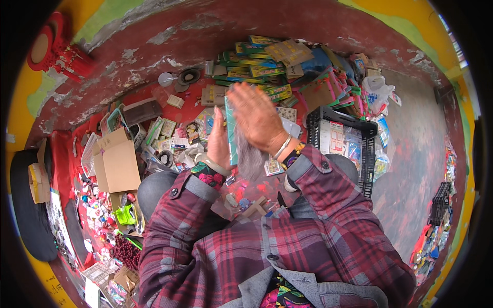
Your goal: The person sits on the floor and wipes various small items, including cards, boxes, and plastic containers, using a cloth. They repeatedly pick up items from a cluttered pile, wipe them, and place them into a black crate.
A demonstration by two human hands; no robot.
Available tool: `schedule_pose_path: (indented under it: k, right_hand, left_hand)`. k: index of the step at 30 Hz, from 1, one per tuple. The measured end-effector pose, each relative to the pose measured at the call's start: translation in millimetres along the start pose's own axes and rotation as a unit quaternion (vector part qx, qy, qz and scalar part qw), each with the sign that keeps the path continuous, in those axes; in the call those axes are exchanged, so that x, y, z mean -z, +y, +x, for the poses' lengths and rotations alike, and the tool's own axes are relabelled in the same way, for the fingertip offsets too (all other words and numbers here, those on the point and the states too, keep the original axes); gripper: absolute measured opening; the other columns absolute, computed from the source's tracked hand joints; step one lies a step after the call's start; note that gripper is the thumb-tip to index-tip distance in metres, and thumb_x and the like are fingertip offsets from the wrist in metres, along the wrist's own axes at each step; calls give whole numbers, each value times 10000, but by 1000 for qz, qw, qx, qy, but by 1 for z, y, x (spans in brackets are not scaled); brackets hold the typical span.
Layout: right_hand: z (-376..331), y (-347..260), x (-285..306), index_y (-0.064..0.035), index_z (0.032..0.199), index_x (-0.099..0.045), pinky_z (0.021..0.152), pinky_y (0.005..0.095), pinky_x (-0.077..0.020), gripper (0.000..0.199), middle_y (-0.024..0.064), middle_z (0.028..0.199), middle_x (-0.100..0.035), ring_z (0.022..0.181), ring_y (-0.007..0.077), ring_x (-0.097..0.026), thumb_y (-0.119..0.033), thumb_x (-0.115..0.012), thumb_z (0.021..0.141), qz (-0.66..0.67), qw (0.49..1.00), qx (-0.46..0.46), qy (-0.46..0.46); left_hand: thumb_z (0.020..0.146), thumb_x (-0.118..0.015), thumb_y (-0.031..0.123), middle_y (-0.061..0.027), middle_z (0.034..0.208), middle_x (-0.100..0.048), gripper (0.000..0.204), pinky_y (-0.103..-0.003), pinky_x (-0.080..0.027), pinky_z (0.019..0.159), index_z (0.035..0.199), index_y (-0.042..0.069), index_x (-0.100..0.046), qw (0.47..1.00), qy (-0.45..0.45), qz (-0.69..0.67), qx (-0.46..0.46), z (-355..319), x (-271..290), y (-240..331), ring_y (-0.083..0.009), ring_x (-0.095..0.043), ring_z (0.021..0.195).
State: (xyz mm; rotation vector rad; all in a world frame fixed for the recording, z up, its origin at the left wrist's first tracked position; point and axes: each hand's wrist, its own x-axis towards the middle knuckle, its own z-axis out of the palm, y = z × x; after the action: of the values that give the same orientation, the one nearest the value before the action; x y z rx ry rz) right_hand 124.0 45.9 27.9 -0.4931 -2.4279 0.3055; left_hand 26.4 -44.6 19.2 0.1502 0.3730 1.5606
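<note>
In front of my chest, my left hand holds a thin, flat teal item on edge; its thumb points up along one side and its other fingers are partly hidden. My right hand is on the item's right side, fingers bent over and blurred by motion. A grey cloth hangs below the right palm, gripped in that hand and lying against the teal item. What the teal item is cannot be made out.
Beyond my hands rises a pile of green and yellow boxes. To the right stands a black plastic crate with packages. An open cardboard box stands at left. Small toys and trinkets litter the red floor, with a white plastic bag far right.
</note>
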Motion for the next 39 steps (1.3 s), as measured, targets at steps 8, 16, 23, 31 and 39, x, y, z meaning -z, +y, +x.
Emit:
schedule_pose_path:
  k: [8,16,23,31,39]
  right_hand:
    - [-17,-42,-1,-59,1259,-480,1047,427,-280,417,153,1332,-435,1263,295,-383,-162,-498,855,109,991,64,-32]
    - [-5,-23,7,-65,1260,-475,1032,435,-283,421,144,1320,-446,1236,288,-416,-162,-479,850,82,992,95,-33]
    - [-1,21,-1,-40,1114,-565,972,362,-377,352,159,1249,-502,1149,313,-483,-6,-459,780,114,984,-84,110]
    - [11,26,47,-3,793,-634,622,232,-450,82,50,690,-622,657,94,-563,-59,-575,797,340,894,-268,112]
    - [5,16,24,5,786,-619,536,253,-419,268,51,650,-600,585,95,-527,-252,-696,788,390,885,-252,27]
  left_hand:
    - [908,-378,515,-191,1270,-482,618,-462,-389,966,1329,63,-382,998,-22,-1,-52,8,15,35,-324,-500,1127]
    - [927,-403,371,-162,1199,-537,478,-433,-423,937,1274,45,-436,998,7,-18,-68,8,18,37,-290,-537,1082]
    - [936,-404,282,-154,1217,-537,415,-437,-414,952,1267,36,-447,997,-22,-15,-67,5,4,35,-297,-542,1088]
    - [897,-485,276,-71,1073,-587,366,-327,-470,813,1196,65,-498,971,143,176,-78,-1,-13,32,-183,-581,929]
    - [922,-445,101,-33,1080,-538,320,-239,-396,858,1231,19,-466,884,21,435,-171,8,4,5,-100,-500,967]
